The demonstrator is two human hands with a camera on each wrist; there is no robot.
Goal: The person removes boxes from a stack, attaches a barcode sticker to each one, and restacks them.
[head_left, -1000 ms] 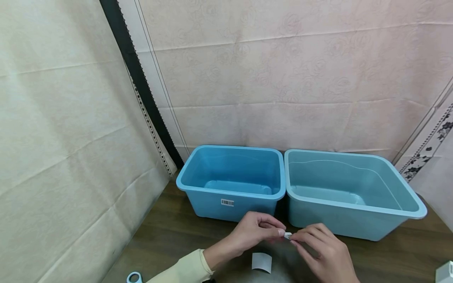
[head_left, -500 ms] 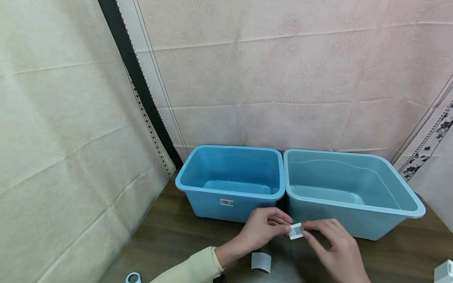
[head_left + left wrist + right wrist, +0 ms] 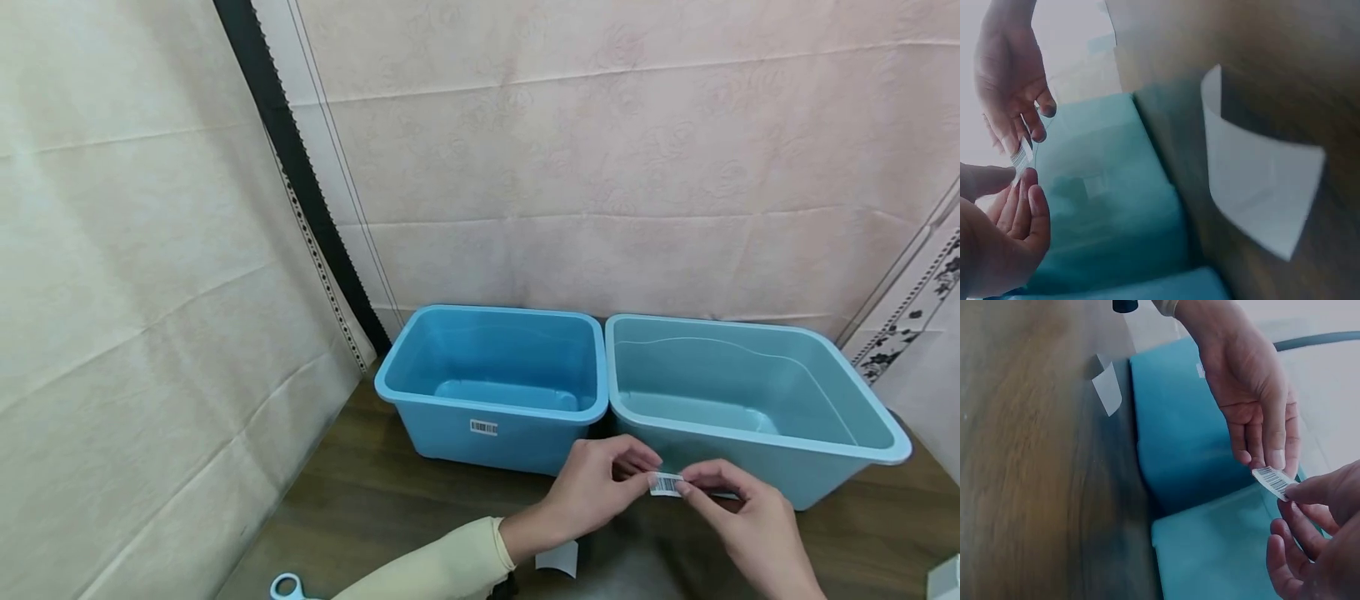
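Observation:
A small white barcode label point(image 3: 666, 484) is stretched between both hands, in front of the paler blue-green tub point(image 3: 750, 467). My left hand point(image 3: 600, 483) pinches its left end between thumb and finger, and my right hand point(image 3: 750, 512) pinches the right end. In the right wrist view the black bars of the label point(image 3: 1274, 480) show plainly between the two thumbs. The bluer tub point(image 3: 487, 446) beside it bears a similar barcode label point(image 3: 483, 427) on its front wall.
A curled piece of white paper point(image 3: 558, 560) lies on the dark wooden table point(image 3: 375, 517) below the left forearm. Light blue scissors handles point(image 3: 286, 587) show at the front left. A pale box point(image 3: 943, 577) stands at the right edge. Cloth walls point(image 3: 600, 167) enclose the back and left.
Both hands have moved right with the barcode label, from between the tubs to before the paler tub. Its printed face has turned into view since the first frame.

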